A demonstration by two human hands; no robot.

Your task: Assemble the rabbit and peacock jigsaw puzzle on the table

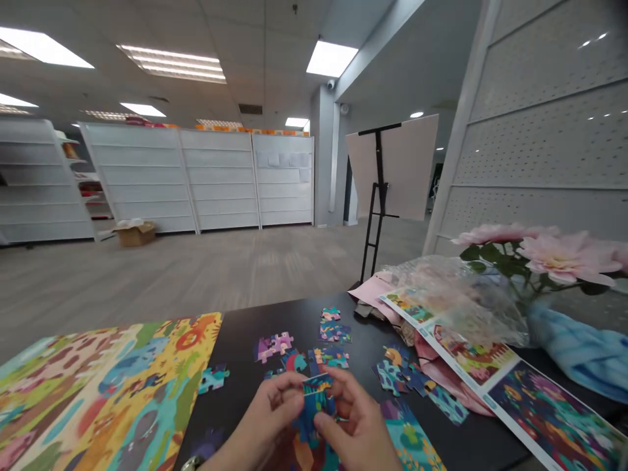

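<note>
My left hand (272, 412) and my right hand (357, 415) come together at the front of the black table (245, 405). Between their fingertips are dark blue jigsaw puzzle pieces (313, 404), held upright; I cannot tell how many. My right thumb presses on the front, and my left fingers pinch the left edge. Beyond the hands lie purple puzzle pieces (273, 347) and a small teal and purple group (335, 332). A single teal piece (213, 378) sits left of my left hand. Joined pieces with a green figure (409, 435) lie by my right hand, partly covered.
A colourful assembled animal puzzle (122, 392) covers the left side. Blue pieces (392, 376), printed picture sheets (554, 418), clear plastic wrapping (456, 301) and pink flowers (564, 255) wrapped in blue cloth crowd the right. An easel (377, 196) stands behind the table.
</note>
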